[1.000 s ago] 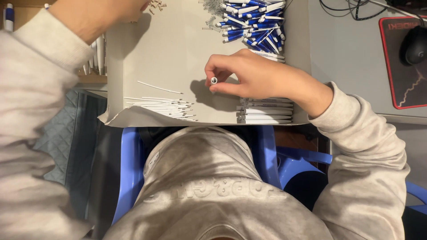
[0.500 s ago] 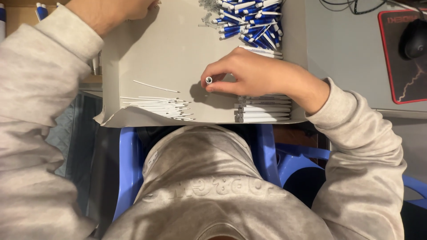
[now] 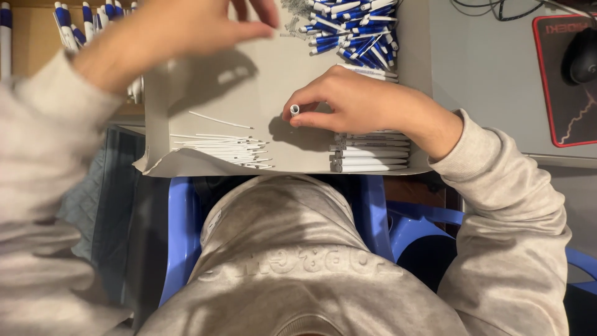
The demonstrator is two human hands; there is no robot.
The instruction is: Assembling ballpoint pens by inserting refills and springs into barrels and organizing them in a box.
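At the near edge of the grey cardboard sheet (image 3: 249,93), thin white refills (image 3: 227,148) lie left, white barrels (image 3: 370,155) right. Mid-sheet, the right hand (image 3: 360,102) pinches a white pen barrel (image 3: 295,110). Farther, the left hand (image 3: 186,28) hovers, fingertips pinched near small springs (image 3: 292,22), beside blue-white pens (image 3: 354,31).

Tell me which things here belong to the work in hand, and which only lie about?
In use: white pen barrel in right hand; springs by left hand; thin refills; white barrels; blue-and-white pens.
Lying about: mouse; red-edged mouse pad; cables.
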